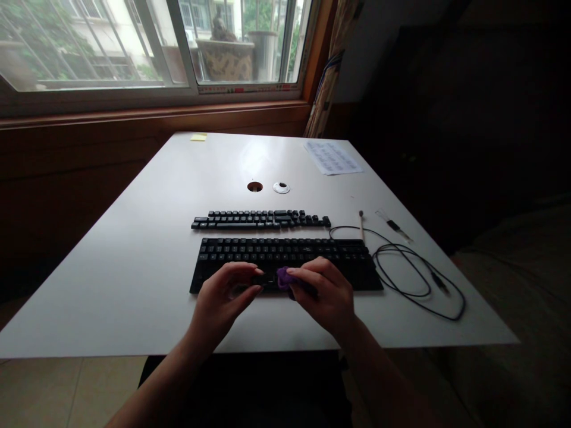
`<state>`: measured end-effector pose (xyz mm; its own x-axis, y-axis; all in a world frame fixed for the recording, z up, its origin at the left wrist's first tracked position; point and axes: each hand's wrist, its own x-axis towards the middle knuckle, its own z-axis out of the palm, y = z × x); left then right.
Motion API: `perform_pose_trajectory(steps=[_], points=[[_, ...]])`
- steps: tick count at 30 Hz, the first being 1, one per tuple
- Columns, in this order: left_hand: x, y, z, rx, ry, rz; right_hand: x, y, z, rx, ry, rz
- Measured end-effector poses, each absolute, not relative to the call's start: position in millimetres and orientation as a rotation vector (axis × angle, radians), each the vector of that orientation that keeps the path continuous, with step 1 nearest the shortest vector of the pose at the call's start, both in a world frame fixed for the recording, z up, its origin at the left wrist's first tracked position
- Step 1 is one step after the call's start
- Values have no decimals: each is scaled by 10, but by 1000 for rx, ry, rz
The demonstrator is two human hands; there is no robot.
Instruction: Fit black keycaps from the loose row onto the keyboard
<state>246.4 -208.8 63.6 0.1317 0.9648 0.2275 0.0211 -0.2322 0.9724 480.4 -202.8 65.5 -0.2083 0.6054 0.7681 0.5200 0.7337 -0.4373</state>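
Over the front part of a black keyboard (362,274), my left hand (223,289) pinches a small black keycap (266,278) between thumb and fingers. Bunched in my right hand (325,292) is a purple cloth (284,278), right beside the keycap; whether the two touch I cannot tell. The keyboard's back rows carry keys, while its front portion looks bare where my hands do not cover it. Behind the keyboard, loose black keycaps (241,221) lie lined up in rows.
To the right, a black cable (423,295) lies coiled, near a small brush (361,224) and a wire keycap puller (393,225). Farther back are printed papers (334,157), a round cable hole (254,187), its white cover (281,188) and a yellow sticky note (198,137).
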Motion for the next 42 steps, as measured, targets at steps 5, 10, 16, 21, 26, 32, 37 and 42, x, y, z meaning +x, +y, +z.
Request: perform_pose_trajectory(steps=[5,10,16,21,26,32,37,42], points=[[2476,-2087,559,1683,1042,1256,4745,-2024,646,-862,-1864,302],[2520,-2082,510,1759,951,1301,4718,-2015,624,-841,-1896,424],[2553,-2079,499,1786,902,1330,4723,-2006,594,-858,-1884,489],[2558,-2090,541,1724,886,1340,4731,-2017,600,-866,-1863,520],[2569,-2097,544,1652,857,1376,4727,-2032,616,-853,-1842,504],[2574,-2115,542,1633,862,1382,4716,-2027,616,-831,-1852,455],[2571,-2127,546,1565,820,1363,4719,-2031,587,-820,-1876,367],[2585,-2108,553,1593,827,1393,4731,-2036,592,-817,-1907,292]])
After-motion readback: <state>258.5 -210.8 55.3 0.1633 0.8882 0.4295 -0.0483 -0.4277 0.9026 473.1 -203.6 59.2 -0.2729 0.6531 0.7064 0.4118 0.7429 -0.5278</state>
